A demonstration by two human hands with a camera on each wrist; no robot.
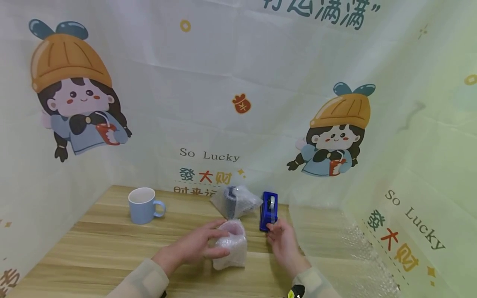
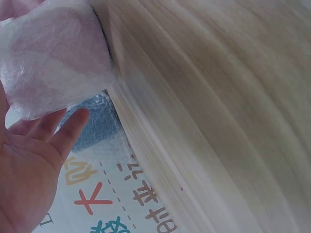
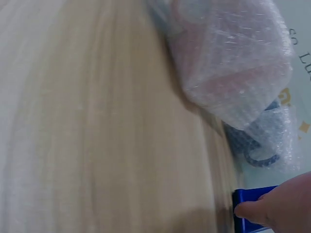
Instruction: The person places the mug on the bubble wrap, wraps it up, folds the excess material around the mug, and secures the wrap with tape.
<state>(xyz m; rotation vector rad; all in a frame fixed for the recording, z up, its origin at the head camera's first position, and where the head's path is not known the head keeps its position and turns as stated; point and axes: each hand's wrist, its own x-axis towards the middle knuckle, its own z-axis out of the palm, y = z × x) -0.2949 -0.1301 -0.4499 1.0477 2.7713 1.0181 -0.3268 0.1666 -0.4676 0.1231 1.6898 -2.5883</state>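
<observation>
A pink cup (image 1: 230, 248) wrapped in bubble wrap stands on the wooden table. My left hand (image 1: 197, 243) holds it from the left, the thumb across its near side and a finger by the rim. In the left wrist view, the fingers of the left hand (image 2: 36, 150) reach along the wrapped cup (image 2: 56, 58). My right hand (image 1: 285, 244) grips the near end of a blue tape dispenser (image 1: 266, 207) that carries a roll of clear tape. The right wrist view shows a digit of that hand (image 3: 286, 206) on the blue dispenser (image 3: 243, 224).
Behind the pink cup lies a dark blue cup (image 1: 230, 200) partly wrapped in bubble wrap. An unwrapped light blue mug (image 1: 141, 207) stands at the back left. A sheet of bubble wrap (image 1: 346, 252) covers the table's right side. Printed cloth (image 1: 208, 103) hangs around the table.
</observation>
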